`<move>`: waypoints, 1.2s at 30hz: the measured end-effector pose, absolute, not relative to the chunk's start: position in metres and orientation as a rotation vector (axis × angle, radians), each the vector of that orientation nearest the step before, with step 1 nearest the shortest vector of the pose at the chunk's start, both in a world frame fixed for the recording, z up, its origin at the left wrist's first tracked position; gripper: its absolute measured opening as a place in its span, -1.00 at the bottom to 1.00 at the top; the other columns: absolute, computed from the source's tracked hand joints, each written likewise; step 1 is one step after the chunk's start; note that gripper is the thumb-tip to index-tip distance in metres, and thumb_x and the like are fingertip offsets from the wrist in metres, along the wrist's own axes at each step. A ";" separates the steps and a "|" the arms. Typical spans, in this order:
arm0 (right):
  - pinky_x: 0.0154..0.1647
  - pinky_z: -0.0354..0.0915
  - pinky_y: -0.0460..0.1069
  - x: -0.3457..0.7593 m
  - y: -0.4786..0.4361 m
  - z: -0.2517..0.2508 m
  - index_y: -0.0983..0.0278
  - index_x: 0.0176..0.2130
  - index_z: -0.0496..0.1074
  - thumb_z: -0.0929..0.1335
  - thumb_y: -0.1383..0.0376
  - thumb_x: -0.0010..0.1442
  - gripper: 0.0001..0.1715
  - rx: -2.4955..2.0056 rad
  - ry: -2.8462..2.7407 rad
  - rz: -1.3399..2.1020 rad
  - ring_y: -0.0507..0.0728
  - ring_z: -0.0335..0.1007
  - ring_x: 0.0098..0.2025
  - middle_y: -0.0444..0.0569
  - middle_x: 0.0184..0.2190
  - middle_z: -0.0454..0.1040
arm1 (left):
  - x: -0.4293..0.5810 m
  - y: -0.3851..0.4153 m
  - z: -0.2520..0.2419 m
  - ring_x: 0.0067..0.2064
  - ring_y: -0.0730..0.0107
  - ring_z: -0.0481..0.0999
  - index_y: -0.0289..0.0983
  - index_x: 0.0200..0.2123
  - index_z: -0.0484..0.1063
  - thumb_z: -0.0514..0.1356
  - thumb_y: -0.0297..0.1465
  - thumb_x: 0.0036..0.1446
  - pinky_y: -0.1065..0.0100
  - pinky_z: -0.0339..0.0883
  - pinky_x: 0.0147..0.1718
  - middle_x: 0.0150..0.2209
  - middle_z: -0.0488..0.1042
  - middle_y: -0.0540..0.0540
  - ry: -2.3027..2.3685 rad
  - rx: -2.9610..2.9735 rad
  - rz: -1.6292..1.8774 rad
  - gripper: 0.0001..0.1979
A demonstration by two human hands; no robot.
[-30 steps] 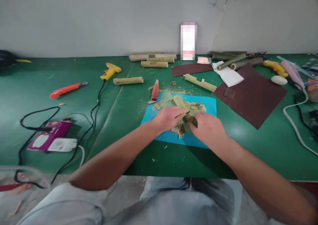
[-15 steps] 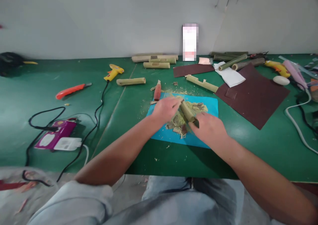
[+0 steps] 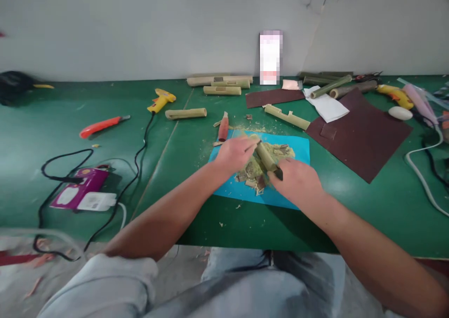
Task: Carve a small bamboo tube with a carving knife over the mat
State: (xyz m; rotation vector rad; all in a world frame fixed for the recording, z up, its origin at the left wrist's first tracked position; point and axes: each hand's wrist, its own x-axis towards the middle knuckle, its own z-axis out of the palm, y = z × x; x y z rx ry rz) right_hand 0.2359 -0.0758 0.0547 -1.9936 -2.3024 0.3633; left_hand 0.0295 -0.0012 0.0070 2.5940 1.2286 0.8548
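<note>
Bamboo tube [image 3: 266, 158]: held slanted over blue sheet [image 3: 302, 149].
Right hand [image 3: 298, 175]: clamped on tube's near end.
Left hand [image 3: 234, 154]: set at its far end; grip cannot be told.
Tube ends: partly hidden.

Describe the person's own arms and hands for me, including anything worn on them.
The left hand and right hand are bare, with no gloves, rings, watch or wristbands visible. The left sleeve is loose, wrinkled, pale grey-blue fabric, ending near the elbow. I cannot make out a right sleeve. No markings show on either arm.
</note>
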 end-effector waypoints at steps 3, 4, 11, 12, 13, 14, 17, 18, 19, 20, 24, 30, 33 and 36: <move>-0.34 0.15 0.05 0.236 -0.076 0.055 0.25 -0.22 0.55 0.31 0.14 0.41 -0.70 -2.001 -2.306 0.382 0.22 0.55 -0.19 0.08 -0.21 0.64 | 0.030 -0.006 0.008 -0.12 0.28 0.71 -0.18 0.09 0.66 0.13 -0.33 0.48 0.36 0.57 -0.18 -0.13 0.72 -0.11 0.939 2.619 0.700 -0.68; -0.34 0.15 0.05 0.237 -0.076 0.056 0.25 -0.21 0.55 0.31 0.14 0.41 -0.69 -1.998 -2.306 0.379 0.22 0.55 -0.19 0.08 -0.21 0.64 | 0.030 -0.006 0.008 -0.12 0.28 0.71 -0.18 0.09 0.67 0.12 -0.32 0.49 0.35 0.58 -0.16 -0.11 0.72 -0.12 0.946 2.612 0.700 -0.68; -0.31 0.18 0.05 0.236 -0.078 0.056 0.25 -0.20 0.54 0.35 0.11 0.38 -0.72 -1.970 -2.344 0.356 0.23 0.54 -0.18 0.09 -0.20 0.63 | 0.023 0.006 0.011 -0.13 0.25 0.69 -0.22 0.12 0.66 0.12 -0.34 0.47 0.30 0.57 -0.12 -0.14 0.72 -0.15 1.271 2.503 0.747 -0.65; -0.31 0.19 0.05 0.236 -0.077 0.055 0.25 -0.19 0.54 0.37 0.11 0.36 -0.73 -1.963 -2.343 0.350 0.23 0.54 -0.18 0.09 -0.19 0.63 | 0.023 0.006 0.011 -0.13 0.25 0.69 -0.21 0.12 0.66 0.12 -0.33 0.47 0.30 0.56 -0.12 -0.14 0.72 -0.15 1.256 2.511 0.738 -0.65; -0.30 0.19 0.05 0.236 -0.077 0.055 0.25 -0.18 0.54 0.39 0.10 0.34 -0.74 -1.955 -2.340 0.342 0.23 0.53 -0.18 0.09 -0.19 0.63 | 0.023 0.006 0.010 -0.13 0.25 0.69 -0.20 0.12 0.66 0.11 -0.33 0.47 0.30 0.56 -0.12 -0.14 0.72 -0.14 1.241 2.516 0.735 -0.65; -0.31 0.19 0.05 0.236 -0.076 0.054 0.25 -0.17 0.54 0.40 0.11 0.32 -0.74 -1.947 -2.333 0.335 0.23 0.53 -0.18 0.09 -0.19 0.63 | 0.024 0.005 0.009 -0.12 0.25 0.69 -0.19 0.10 0.67 0.11 -0.33 0.47 0.30 0.56 -0.12 -0.14 0.72 -0.13 1.228 2.520 0.748 -0.65; -0.34 0.18 0.04 0.237 -0.075 0.052 0.23 -0.22 0.54 0.40 0.13 0.31 -0.78 -1.925 -2.295 0.327 0.21 0.52 -0.22 0.07 -0.22 0.63 | 0.025 0.006 0.008 -0.14 0.25 0.69 -0.20 0.07 0.68 0.11 -0.33 0.47 0.30 0.57 -0.15 -0.15 0.72 -0.14 1.182 2.554 0.811 -0.66; -0.35 0.17 0.04 0.237 -0.075 0.051 0.23 -0.24 0.54 0.39 0.13 0.32 -0.77 -1.911 -2.278 0.326 0.20 0.51 -0.24 0.07 -0.23 0.63 | 0.025 0.007 0.008 -0.16 0.25 0.69 -0.21 0.07 0.68 0.12 -0.33 0.47 0.30 0.56 -0.18 -0.17 0.72 -0.14 1.167 2.571 0.833 -0.66; -0.35 0.17 0.04 0.237 -0.075 0.050 0.23 -0.26 0.53 0.38 0.12 0.33 -0.76 -1.889 -2.257 0.316 0.20 0.51 -0.24 0.06 -0.24 0.63 | 0.025 0.007 0.008 -0.18 0.26 0.69 -0.22 0.07 0.68 0.12 -0.33 0.47 0.31 0.56 -0.20 -0.18 0.72 -0.14 1.150 2.587 0.855 -0.67; -0.35 0.18 0.03 0.237 -0.075 0.049 0.23 -0.28 0.53 0.37 0.12 0.35 -0.73 -1.860 -2.233 0.297 0.20 0.51 -0.25 0.07 -0.25 0.62 | 0.025 0.007 0.009 -0.20 0.27 0.69 -0.22 0.07 0.68 0.12 -0.33 0.47 0.32 0.56 -0.22 -0.19 0.72 -0.13 1.131 2.601 0.878 -0.67; -0.32 0.22 0.02 0.241 -0.075 0.046 0.26 -0.28 0.53 0.34 0.11 0.36 -0.69 -1.728 -2.111 0.213 0.19 0.52 -0.23 0.08 -0.25 0.61 | 0.025 0.003 0.013 -0.21 0.31 0.69 -0.23 0.06 0.66 0.13 -0.32 0.49 0.33 0.56 -0.20 -0.21 0.72 -0.13 1.010 2.652 1.000 -0.69; -0.29 0.27 0.01 0.247 -0.071 0.043 0.27 -0.15 0.54 0.33 0.14 0.31 -0.72 -1.559 -1.943 0.272 0.17 0.52 -0.19 0.05 -0.22 0.61 | 0.026 -0.004 0.019 -0.09 0.30 0.73 -0.30 0.06 0.64 0.17 -0.43 0.47 0.32 0.61 -0.06 -0.08 0.73 -0.18 0.865 2.634 1.207 -0.73; -0.32 0.30 0.00 0.248 -0.070 0.043 0.26 -0.08 0.54 0.35 0.19 0.26 -0.71 -1.487 -1.862 0.268 0.12 0.47 -0.28 0.02 -0.22 0.60 | 0.024 -0.006 0.021 -0.10 0.33 0.73 -0.27 0.07 0.64 0.16 -0.44 0.46 0.35 0.62 -0.05 -0.09 0.73 -0.16 0.875 2.627 1.224 -0.73; -0.31 0.35 0.01 0.249 -0.070 0.045 0.24 -0.06 0.51 0.35 0.24 0.21 -0.70 -1.388 -1.801 0.224 0.07 0.41 -0.36 0.00 -0.21 0.60 | 0.024 -0.007 0.022 -0.16 0.36 0.72 -0.27 0.08 0.64 0.16 -0.44 0.46 0.35 0.62 -0.11 -0.15 0.72 -0.14 0.855 2.651 1.272 -0.72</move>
